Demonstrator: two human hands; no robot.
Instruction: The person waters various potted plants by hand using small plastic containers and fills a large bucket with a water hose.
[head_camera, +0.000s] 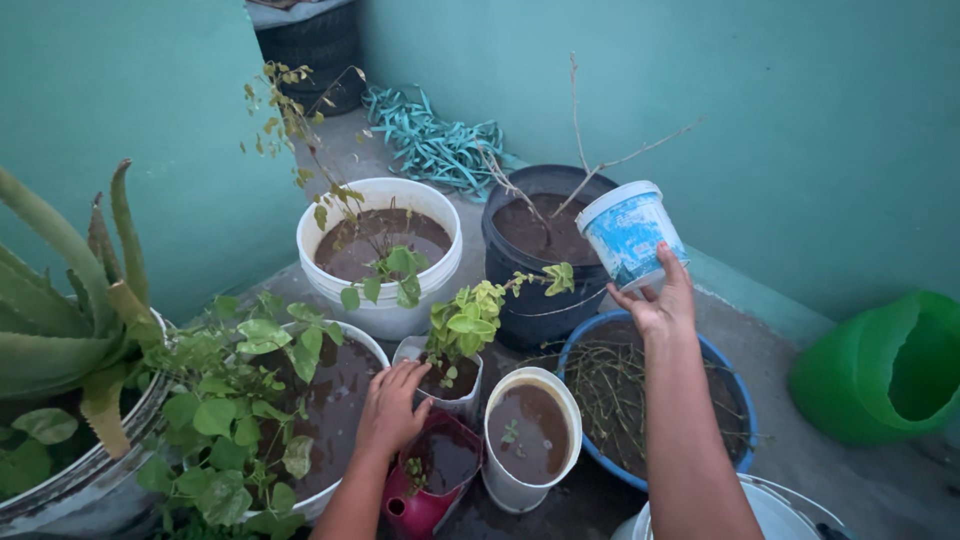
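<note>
Both hands work over a cluster of potted plants on the concrete floor. Her right hand (655, 300) grips a small white-and-blue plastic tub (628, 232) from below, tilted over the black pot (535, 290) with the bare twiggy stem, apparently so its contents fall onto the dark wet soil. Her left hand (392, 405) lies loosely open with fingers spread, clasping nothing, resting on the rim of a small pot (408, 352) with a yellow-green seedling, perhaps to steady it. Around them stand a smooth white bucket (385, 310) of muddy water, a blue basin (740, 400) of dry stems, a spiky aloe (60, 320) and a glossy green watering can (880, 370).
</note>
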